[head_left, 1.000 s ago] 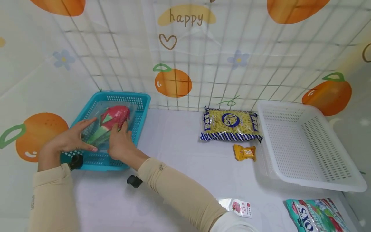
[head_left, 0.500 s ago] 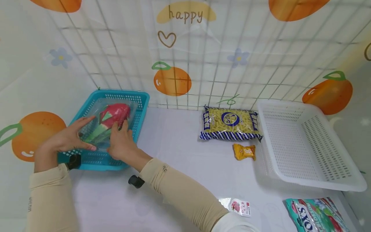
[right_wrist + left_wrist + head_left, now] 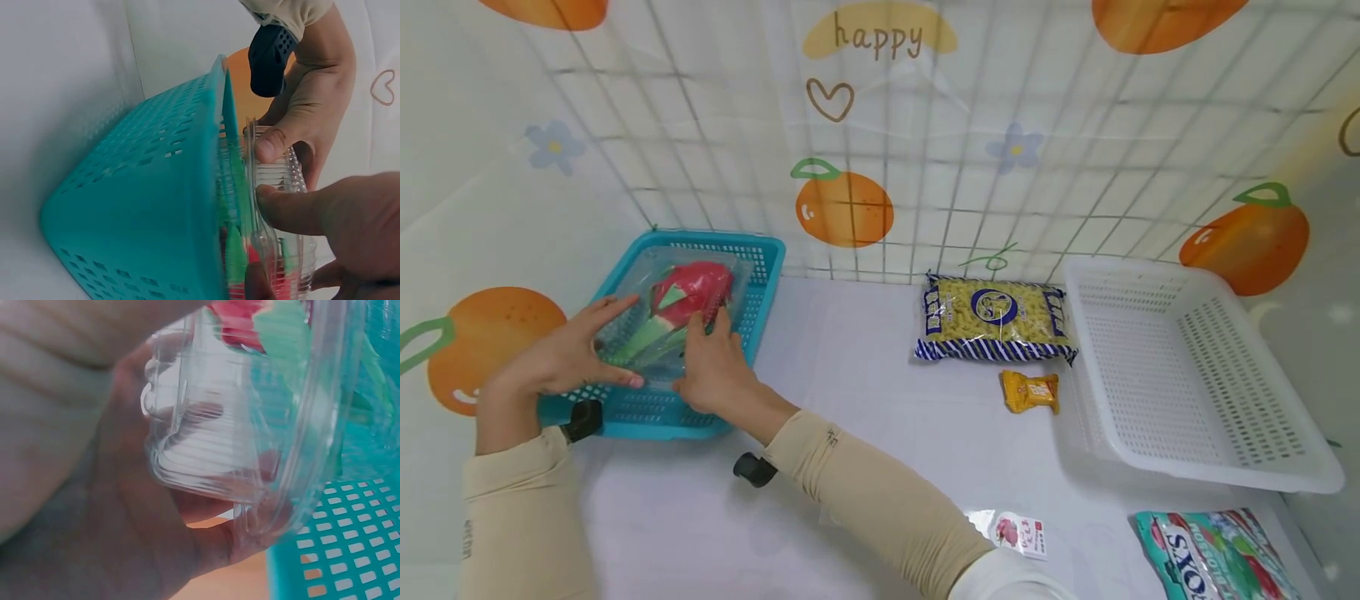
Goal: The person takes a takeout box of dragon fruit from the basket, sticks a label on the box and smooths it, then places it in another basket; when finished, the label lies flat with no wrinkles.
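A clear plastic box [image 3: 212,450] with ribbed walls is held at the mouth of a turquoise basket [image 3: 767,321]. A red dragon fruit [image 3: 700,287] with long green scales shows through the clear plastic in the head view. My left hand [image 3: 568,350] grips the box's left side, thumb near its front edge and fingers spread along the far side. My right hand [image 3: 718,367] holds the box's front right part, fingertips on top and thumb at its near side. In the right wrist view, both thumbs press near the box's flanged edge, close to the basket rim.
A bag of pasta [image 3: 996,317] lies by the back wall, with a small orange packet [image 3: 1030,392] before it. A white basket [image 3: 1187,375] stands at the right. Nearer are a teal FOX'S candy bag [image 3: 1213,550] and a white card [image 3: 1018,533] with a fruit picture.
The box and the fruit seen through it shift slightly up and left in the head view. My left hand moves a little left with the box; both hands keep their hold.
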`<state>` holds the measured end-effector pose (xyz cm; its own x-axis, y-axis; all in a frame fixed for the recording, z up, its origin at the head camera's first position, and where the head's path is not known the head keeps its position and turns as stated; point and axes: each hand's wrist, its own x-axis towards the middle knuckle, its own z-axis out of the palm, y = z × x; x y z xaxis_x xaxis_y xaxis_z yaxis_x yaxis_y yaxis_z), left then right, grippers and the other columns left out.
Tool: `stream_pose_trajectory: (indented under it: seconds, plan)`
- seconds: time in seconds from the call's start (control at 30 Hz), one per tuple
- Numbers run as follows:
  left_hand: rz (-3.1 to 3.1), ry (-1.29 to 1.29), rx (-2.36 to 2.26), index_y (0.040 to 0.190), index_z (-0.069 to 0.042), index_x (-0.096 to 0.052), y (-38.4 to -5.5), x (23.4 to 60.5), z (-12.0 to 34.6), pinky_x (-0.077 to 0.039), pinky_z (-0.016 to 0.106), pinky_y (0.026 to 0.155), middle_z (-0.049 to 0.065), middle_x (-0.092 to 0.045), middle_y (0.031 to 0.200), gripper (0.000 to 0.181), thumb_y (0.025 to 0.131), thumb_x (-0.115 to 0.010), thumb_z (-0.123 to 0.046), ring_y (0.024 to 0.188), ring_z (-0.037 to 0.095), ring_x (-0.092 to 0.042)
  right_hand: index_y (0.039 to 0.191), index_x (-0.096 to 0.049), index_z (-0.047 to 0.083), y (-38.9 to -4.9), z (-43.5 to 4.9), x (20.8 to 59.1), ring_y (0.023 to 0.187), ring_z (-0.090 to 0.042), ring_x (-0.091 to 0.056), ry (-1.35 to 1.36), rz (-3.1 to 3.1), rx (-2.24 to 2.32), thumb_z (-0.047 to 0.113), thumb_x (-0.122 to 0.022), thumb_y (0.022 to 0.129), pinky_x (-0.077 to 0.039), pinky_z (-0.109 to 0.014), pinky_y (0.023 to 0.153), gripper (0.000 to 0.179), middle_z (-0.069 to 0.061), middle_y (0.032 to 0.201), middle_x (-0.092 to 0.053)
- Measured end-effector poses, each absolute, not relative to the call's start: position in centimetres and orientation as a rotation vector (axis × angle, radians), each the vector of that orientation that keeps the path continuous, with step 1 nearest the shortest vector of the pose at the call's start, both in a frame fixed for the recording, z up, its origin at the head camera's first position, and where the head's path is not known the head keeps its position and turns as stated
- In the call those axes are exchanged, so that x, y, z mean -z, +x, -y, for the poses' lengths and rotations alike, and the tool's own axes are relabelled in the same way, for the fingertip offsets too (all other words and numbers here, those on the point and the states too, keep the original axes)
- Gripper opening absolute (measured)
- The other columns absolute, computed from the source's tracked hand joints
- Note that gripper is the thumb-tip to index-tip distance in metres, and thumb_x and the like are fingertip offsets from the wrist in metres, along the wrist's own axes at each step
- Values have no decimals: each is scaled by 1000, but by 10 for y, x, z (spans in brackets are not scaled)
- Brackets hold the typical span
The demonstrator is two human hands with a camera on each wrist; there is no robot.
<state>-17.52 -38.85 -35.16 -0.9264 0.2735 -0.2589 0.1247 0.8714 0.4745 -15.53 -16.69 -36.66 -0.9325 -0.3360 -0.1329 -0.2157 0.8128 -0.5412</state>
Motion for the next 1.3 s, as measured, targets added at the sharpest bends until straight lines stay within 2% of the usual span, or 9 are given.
stream_pose_trajectory:
  seconds: [0.33,0.63,0.9,1.1,1.3]
  plan:
    - [-2734,297,-621,165,-13,-2,-171,344,386,-41,79,95,34,9,166,120,83,-85,-39,136,65,-23,163,-24,22,-153,162,361,145,-25,-44,-439,-2777,826,41,-79,87,-54,-32,104,96,-5,169,-17]
    - [-2765,317,-634,165,-11,-4,-164,338,383,-52,70,88,37,7,165,117,83,-85,-36,122,67,-43,163,-24,20,-148,154,352,143,-24,-45,-492,-2791,850,41,-80,87,-56,-31,101,96,-6,169,-17]
    - [-2776,308,-591,165,-10,-5,-157,325,375,-53,69,86,38,8,164,116,85,-83,-38,120,70,-45,163,-25,18,-144,144,342,143,-23,-45,-528,-2771,911,39,-80,88,-55,-31,103,95,-5,169,-17]
    - [-2785,308,-580,165,-12,-5,-152,319,372,-50,72,89,36,9,165,115,85,-82,-40,121,69,-45,163,-24,19,-142,137,338,146,-23,-41,-524,-2742,942,40,-79,88,-53,-32,105,96,-4,169,-17]
    - [-2797,331,-571,165,-14,-5,-149,315,367,-52,69,85,35,10,166,113,86,-81,-41,120,70,-46,163,-25,18,-140,127,333,146,-22,-41,-547,-2740,965,40,-79,88,-53,-31,105,95,-5,170,-17]
